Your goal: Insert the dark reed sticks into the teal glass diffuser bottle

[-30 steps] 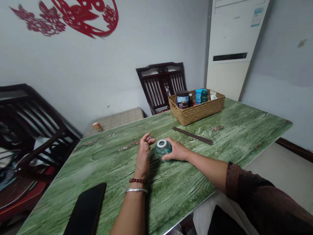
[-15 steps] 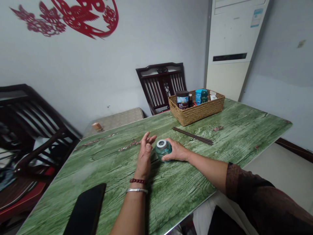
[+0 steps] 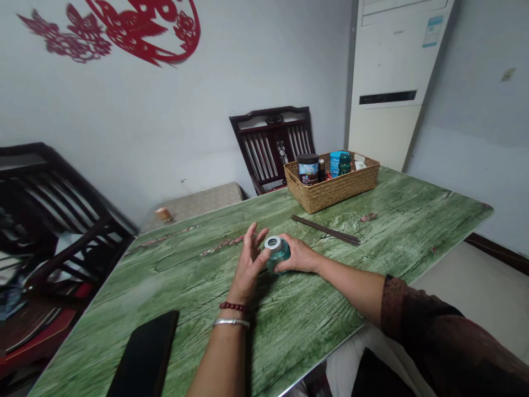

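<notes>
A small, round teal glass diffuser bottle [image 3: 279, 258] with a silver ring cap [image 3: 273, 243] stands upright on the green table, or just above it; I cannot tell which. My right hand [image 3: 300, 255] is wrapped round its right side. At the bottle's left is my left hand [image 3: 250, 259], its fingers raised and apart. Its thumb reaches to the edge of the cap, perhaps touching it. A few thin dark sticks [image 3: 325, 229] lie together on the table beyond my right hand.
A woven basket [image 3: 334, 193] holding jars and bottles sits at the table's far side. On the near left lies a black phone-like slab [image 3: 144, 353]. Dark wooden chairs [image 3: 275, 146] stand behind and to the left of the green table [image 3: 198, 298].
My left hand has moved right and closer to the bottle, its thumb now at the cap's edge. The right hand keeps its hold on the bottle.
</notes>
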Demonstrator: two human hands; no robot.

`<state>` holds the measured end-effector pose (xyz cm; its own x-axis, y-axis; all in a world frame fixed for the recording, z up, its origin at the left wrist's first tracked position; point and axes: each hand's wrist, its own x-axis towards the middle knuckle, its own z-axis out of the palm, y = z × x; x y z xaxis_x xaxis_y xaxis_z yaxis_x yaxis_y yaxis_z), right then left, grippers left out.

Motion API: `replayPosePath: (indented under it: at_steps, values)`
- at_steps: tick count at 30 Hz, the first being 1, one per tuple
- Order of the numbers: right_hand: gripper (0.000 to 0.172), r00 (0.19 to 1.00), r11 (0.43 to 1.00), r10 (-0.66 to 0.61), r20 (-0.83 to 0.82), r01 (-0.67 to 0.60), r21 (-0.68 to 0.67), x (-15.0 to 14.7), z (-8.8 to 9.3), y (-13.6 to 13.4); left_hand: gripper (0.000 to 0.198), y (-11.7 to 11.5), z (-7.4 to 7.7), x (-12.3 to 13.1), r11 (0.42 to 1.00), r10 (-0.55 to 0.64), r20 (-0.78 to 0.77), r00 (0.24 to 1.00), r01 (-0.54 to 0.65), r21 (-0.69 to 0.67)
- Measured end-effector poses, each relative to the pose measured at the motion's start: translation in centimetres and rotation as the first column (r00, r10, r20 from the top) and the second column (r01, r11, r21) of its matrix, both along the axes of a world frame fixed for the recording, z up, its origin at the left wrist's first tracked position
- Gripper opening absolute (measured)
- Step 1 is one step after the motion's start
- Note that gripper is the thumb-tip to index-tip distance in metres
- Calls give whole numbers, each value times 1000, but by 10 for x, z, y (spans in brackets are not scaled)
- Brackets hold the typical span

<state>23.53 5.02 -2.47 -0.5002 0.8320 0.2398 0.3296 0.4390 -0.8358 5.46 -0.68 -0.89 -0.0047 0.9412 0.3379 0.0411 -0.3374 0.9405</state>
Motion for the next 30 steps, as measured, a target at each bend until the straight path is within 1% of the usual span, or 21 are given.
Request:
replayPosePath:
  at_steps: [2,4,10,18,21,24,26,28,30]
  values:
    - [79,1000,1000,-13,3,13,-4,0,1,0,100,-1,1,2,997,-66,-4,998,65,-36]
    - [78,1000,1000,-16,8,16,-1,0,1,-1,100,0,2,4,996,-72,-11,997,71,-48]
    - [76,1000,1000,9,6,-9,2,1,1,0,82,7,1,6,997,77,-26,997,-77,-3]
    - [75,1000,1000,24,8,-24,-1,2,4,-2,67,11,1,13,974,214,-48,976,-210,87]
    - [76,1000,1000,26,1,-26,-5,1,4,-3,64,11,3,14,960,251,0,968,-249,125]
    - [79,1000,1000,16,9,-15,-9,1,2,-2,62,13,5,6,952,268,94,959,-278,125]
    - [80,1000,1000,9,14,-9,-7,1,1,-2,61,15,6,-4,947,295,122,948,-307,99]
    - [80,1000,1000,5,13,-5,-1,1,1,-1,59,16,7,-18,929,357,69,932,-362,80]
    - [80,1000,1000,1,8,-1,4,1,0,-2,56,17,7,-32,896,442,-106,891,-433,97]
